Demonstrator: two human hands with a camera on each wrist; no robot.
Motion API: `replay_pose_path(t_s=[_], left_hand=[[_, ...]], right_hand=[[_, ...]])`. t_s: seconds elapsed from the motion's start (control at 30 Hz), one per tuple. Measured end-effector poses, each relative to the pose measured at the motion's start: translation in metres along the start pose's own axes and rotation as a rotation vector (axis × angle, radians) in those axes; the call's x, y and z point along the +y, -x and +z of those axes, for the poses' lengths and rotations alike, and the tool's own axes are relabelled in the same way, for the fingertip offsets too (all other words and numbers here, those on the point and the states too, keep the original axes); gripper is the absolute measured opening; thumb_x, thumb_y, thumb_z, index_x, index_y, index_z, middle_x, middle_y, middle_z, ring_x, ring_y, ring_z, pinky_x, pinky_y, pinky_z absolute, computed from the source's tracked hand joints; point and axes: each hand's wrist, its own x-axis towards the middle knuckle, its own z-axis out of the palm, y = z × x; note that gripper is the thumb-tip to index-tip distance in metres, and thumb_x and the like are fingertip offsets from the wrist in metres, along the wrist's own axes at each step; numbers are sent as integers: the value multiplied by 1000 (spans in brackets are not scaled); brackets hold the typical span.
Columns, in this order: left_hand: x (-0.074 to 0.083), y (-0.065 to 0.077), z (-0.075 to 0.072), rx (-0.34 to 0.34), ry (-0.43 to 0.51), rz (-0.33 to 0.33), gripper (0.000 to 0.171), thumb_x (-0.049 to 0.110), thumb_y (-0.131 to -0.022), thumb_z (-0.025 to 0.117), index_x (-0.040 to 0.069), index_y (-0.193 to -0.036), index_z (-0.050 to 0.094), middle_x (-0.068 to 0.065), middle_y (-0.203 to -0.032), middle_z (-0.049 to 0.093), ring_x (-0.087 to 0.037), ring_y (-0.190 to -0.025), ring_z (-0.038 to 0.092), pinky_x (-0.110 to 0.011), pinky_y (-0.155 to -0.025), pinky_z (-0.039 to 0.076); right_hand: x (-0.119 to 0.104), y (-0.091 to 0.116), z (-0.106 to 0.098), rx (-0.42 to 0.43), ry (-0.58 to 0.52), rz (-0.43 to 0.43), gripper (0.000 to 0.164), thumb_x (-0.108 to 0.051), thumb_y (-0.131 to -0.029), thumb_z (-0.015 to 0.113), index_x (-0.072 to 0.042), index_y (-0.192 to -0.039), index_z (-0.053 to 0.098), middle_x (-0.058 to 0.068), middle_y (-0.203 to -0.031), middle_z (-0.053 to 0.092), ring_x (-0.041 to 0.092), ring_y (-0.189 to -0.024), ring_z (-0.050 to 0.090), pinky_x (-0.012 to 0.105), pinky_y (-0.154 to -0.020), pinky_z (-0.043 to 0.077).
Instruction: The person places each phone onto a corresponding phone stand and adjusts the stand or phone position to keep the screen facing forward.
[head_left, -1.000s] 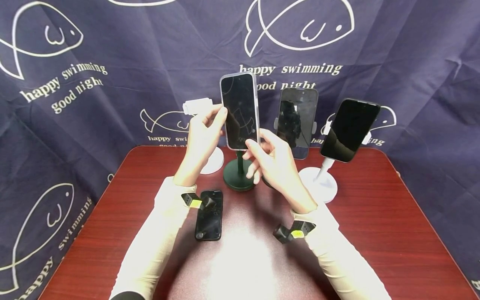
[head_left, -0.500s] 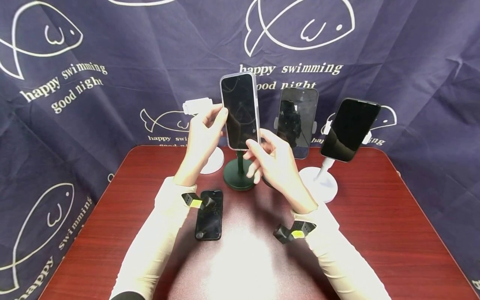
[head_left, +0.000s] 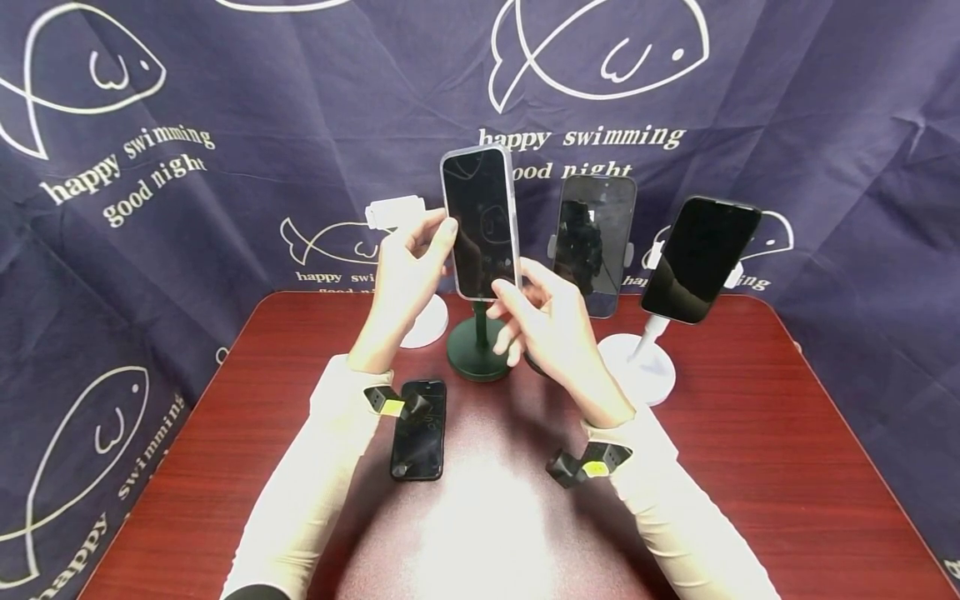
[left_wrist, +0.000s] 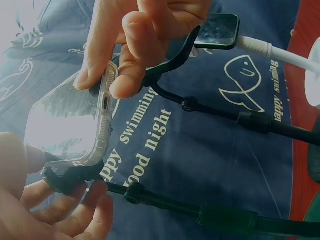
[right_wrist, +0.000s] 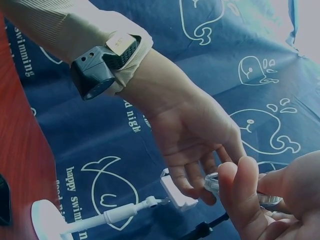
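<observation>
A smartphone (head_left: pixel 480 221) in a clear case stands upright at the head of a dark green phone stand (head_left: pixel 480 357). My left hand (head_left: pixel 405 271) grips its left edge, thumb on the front and fingers behind. At the lower right corner my right hand (head_left: pixel 555 329) pinches the case between thumb and fingers. From the left wrist, the phone's bottom edge (left_wrist: pixel 104 107) with its charging port shows, and the stand's green clamp (left_wrist: pixel 70 177) lies against the phone's back near my left fingers. In the right wrist view the phone is mostly hidden by my right hand (right_wrist: pixel 270 205).
Another phone (head_left: pixel 592 242) sits on a dark stand to the right, and a further phone (head_left: pixel 701 262) tilts on a white stand (head_left: pixel 648 367). Behind my left hand is a white stand (head_left: pixel 426 323). A black phone (head_left: pixel 420 446) lies on the red table (head_left: pixel 750 433).
Both hands stay in place on the phone. Only the reflections on its screen shift slightly.
</observation>
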Motion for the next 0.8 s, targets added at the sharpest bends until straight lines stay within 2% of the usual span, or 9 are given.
replay_pose_path(t_s=[0.13,0.3,0.43,0.53,0.67,0.8], left_hand=[[-1,0,-1,-10,-32,7,38,32,-100,66,10,-131,69,-13,-111,75,-11,-79,69,-25,-68,58],[-2,1,-1,-18,-79,17,41,36,-100,66,12,-133,67,-16,-92,72,-12,-65,65,-25,-65,53],[-2,1,-1,-18,-104,28,42,36,-100,66,14,-135,67,-17,-82,67,-21,-61,62,-26,-61,48],[-1,0,-1,-19,-111,24,42,36,-100,67,14,-135,67,-18,-81,66,-23,-61,62,-26,-59,46],[0,0,-1,-22,-121,13,41,36,-100,67,15,-135,66,-17,-81,68,-20,-60,61,-26,-58,45],[0,0,-1,-26,-111,2,42,36,-100,67,14,-135,66,-13,-79,70,-25,-62,62,-25,-57,45]], right_hand=[[0,0,1,2,2,2,23,-14,-102,64,-4,-123,60,4,-77,73,22,-47,67,41,-39,53],[-1,0,2,4,3,-6,22,-14,-102,63,-2,-121,60,3,-77,73,22,-47,67,42,-39,53],[0,0,2,7,0,-16,21,-14,-102,64,-2,-119,61,3,-77,73,22,-47,67,41,-39,53],[0,0,2,7,-3,-15,20,-13,-102,64,-3,-119,61,3,-77,73,22,-47,67,40,-39,53],[0,0,2,7,-5,-13,21,-13,-102,64,-3,-121,61,3,-77,73,22,-48,68,40,-39,53],[0,0,2,9,-3,-7,22,-14,-102,64,-4,-122,61,3,-78,74,21,-48,68,40,-39,53]])
